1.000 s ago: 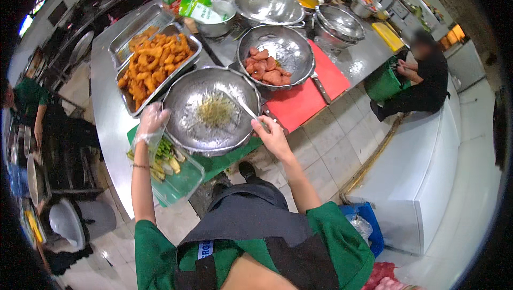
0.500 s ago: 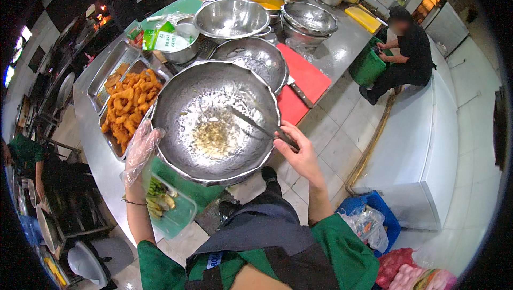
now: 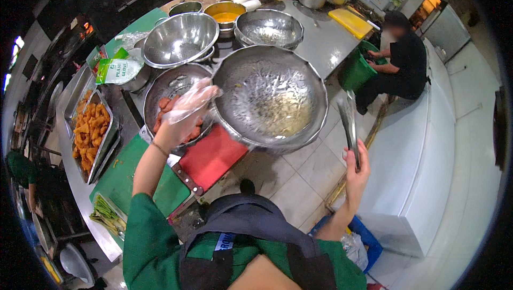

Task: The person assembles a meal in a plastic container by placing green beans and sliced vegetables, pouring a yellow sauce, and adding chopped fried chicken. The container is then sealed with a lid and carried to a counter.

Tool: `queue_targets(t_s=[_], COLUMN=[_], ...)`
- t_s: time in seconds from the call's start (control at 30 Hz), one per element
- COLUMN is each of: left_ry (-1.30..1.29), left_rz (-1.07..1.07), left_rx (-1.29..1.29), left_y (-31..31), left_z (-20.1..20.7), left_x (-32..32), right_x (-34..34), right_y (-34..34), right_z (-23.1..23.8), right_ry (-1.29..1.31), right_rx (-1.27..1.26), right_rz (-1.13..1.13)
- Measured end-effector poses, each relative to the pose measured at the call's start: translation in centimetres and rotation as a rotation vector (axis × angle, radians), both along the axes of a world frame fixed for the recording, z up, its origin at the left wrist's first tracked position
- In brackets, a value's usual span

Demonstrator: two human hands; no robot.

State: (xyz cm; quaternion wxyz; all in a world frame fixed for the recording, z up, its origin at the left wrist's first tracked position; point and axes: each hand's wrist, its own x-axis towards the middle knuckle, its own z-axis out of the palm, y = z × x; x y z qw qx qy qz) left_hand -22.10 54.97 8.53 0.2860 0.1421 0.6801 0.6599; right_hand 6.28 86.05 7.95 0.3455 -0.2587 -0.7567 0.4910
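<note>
The left hand (image 3: 188, 104), in a clear plastic glove, has its fingers curled at the left rim of a large metal bowl (image 3: 240, 88), which holds a pale yellowish mixture (image 3: 291, 109) and projects over the surface (image 3: 319, 34) edge and floor. The right hand (image 3: 357, 168), bare, has its fingers closed around the lower part of metal tongs (image 3: 349, 123), held roughly upright, right of the bowl and apart from it. Partly behind the gloved hand, a second bowl (image 3: 180, 79) contains reddish pieces (image 3: 163, 112); a red cutting board (image 3: 211, 153) lies near it. Fried pieces (image 3: 91, 134) fill a tray farther left.
</note>
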Motion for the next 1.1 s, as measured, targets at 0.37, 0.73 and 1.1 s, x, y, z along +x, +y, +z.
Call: queue_targets(t_s=[0.37, 0.73, 1.1], left_ry=[0.414, 0.540, 0.191], left_rz=[0.272, 0.547, 0.360], left_rx=[-0.317, -0.564, -0.316], left_y=[21.3, 21.6, 27.0], left_z=[-3.2, -6.1, -13.0], left_x=[-18.1, -23.8, -27.4], right_x=[0.6, -9.7, -27.2], right_y=[5.7, 5.6, 14.9], right_z=[-3.4, -1.9, -1.5], right_ry=[-0.153, -0.146, -0.024], right_rx=[-0.054, -0.085, -0.050], right_rz=[-0.148, 0.056, 0.298])
